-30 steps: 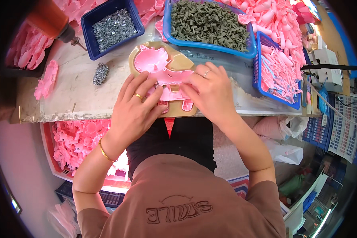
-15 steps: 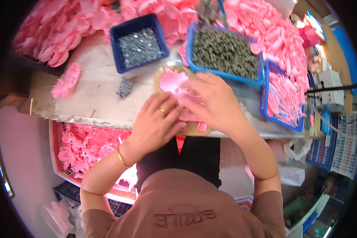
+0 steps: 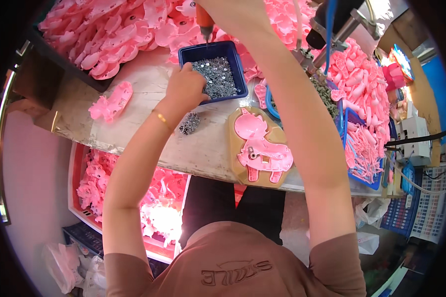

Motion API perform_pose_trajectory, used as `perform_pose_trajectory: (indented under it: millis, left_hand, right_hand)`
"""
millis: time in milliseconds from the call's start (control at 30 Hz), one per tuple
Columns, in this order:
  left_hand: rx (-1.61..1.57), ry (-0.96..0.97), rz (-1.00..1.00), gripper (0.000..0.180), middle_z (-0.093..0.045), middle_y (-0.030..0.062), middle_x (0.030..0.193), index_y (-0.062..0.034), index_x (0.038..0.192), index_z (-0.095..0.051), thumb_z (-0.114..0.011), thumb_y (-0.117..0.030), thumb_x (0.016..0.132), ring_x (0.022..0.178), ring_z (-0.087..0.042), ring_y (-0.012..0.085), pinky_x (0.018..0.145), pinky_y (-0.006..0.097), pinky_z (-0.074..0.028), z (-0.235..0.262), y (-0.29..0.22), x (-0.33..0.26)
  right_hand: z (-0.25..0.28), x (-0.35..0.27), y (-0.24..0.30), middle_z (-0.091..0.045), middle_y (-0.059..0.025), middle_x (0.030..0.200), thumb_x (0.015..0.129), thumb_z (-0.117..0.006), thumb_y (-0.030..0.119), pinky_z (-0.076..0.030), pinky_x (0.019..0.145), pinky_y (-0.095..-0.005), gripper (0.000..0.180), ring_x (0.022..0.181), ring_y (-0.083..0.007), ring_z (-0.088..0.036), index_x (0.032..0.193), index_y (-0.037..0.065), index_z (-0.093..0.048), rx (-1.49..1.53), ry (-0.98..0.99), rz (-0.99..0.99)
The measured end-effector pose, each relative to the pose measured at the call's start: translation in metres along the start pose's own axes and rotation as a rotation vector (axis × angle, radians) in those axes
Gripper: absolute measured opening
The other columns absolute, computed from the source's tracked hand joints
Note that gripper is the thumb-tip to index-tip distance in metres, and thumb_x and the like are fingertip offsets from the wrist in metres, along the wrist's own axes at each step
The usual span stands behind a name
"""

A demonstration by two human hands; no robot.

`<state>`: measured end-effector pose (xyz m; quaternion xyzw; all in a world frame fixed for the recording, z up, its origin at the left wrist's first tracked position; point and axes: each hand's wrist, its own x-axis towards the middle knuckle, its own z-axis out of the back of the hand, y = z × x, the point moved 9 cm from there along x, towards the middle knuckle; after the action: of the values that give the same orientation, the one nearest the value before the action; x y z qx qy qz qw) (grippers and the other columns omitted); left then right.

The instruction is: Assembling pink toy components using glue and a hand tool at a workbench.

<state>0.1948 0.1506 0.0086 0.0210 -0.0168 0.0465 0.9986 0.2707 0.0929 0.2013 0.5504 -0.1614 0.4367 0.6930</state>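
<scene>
My left hand (image 3: 184,88) is at the near left corner of the blue tray (image 3: 242,91) of small metal screws (image 3: 215,74). Its fingers bend over the rim and look closed; the fingertips are partly hidden. At the top edge my right hand (image 3: 233,11), cut off by the frame, grips an orange screwdriver (image 3: 203,19) whose bit points down over the tray's far side. A pink animal-shaped plastic shell (image 3: 270,152) lies hollow side up in a tan fixture (image 3: 235,171), with a small round metal part in it. Neither hand touches the shell.
A clump of screws (image 3: 189,123) and a loose pink part (image 3: 111,103) lie on the table. Pink parts (image 3: 129,29) are heaped at the back. My right forearm partly covers a blue basket of dark pieces (image 3: 324,94). Another blue basket (image 3: 376,185) holds thin pink pieces.
Both hands have left the pink shell, now uncovered in its fixture. My left hand has moved up to the screw tray; my right hand has risen and taken hold of the screwdriver.
</scene>
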Motion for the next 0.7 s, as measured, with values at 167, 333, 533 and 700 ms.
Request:
perform_pose_trajectory:
  millis: [167,333,533,700]
  left_hand:
    - [-0.019,-0.012,-0.031,0.015,-0.071,0.0029,0.087,-0.0136,0.078,-0.073,-0.077,-0.028,0.073,0.100,-0.060,0.0232,0.085,0.041,-0.044,-0.006,-0.004,0.009]
    - [-0.061,-0.162,-0.037,0.011,-0.071,0.0050,0.086,-0.0111,0.081,-0.071,-0.074,-0.021,0.076,0.095,-0.061,0.0258,0.080,0.041,-0.046,0.001,-0.006,0.007]
    - [-0.342,-0.372,-0.239,0.011,-0.064,0.0066,0.087,-0.0085,0.091,-0.063,-0.067,-0.014,0.083,0.089,-0.059,0.0273,0.078,0.040,-0.048,0.032,-0.048,-0.029]
    - [-0.561,-0.476,-0.392,0.015,-0.057,0.0048,0.085,-0.0090,0.091,-0.060,-0.069,-0.017,0.084,0.085,-0.056,0.0251,0.077,0.038,-0.046,0.049,-0.090,-0.064]
  right_hand:
    - [0.009,-0.040,0.024,-0.068,-0.0121,0.094,0.086,-0.073,0.018,-0.053,0.075,-0.0297,0.039,0.084,-0.0176,-0.067,0.117,-0.002,-0.059,0.201,0.385,-0.486]
    - [0.016,-0.052,-0.003,-0.067,-0.0064,0.088,0.090,-0.071,0.016,-0.051,0.066,-0.0246,0.030,0.075,-0.0094,-0.063,0.112,-0.001,-0.061,0.320,0.323,-0.292]
    - [0.024,-0.086,-0.004,-0.066,-0.0076,0.084,0.089,-0.067,0.017,-0.048,0.062,-0.0250,0.027,0.075,-0.0113,-0.063,0.109,-0.001,-0.061,0.486,0.377,-0.540]
    - [0.038,-0.112,0.011,-0.059,-0.0057,0.077,0.083,-0.064,0.010,-0.043,0.054,-0.0255,0.024,0.059,-0.0096,-0.054,0.102,-0.004,-0.056,0.718,0.239,-0.305]
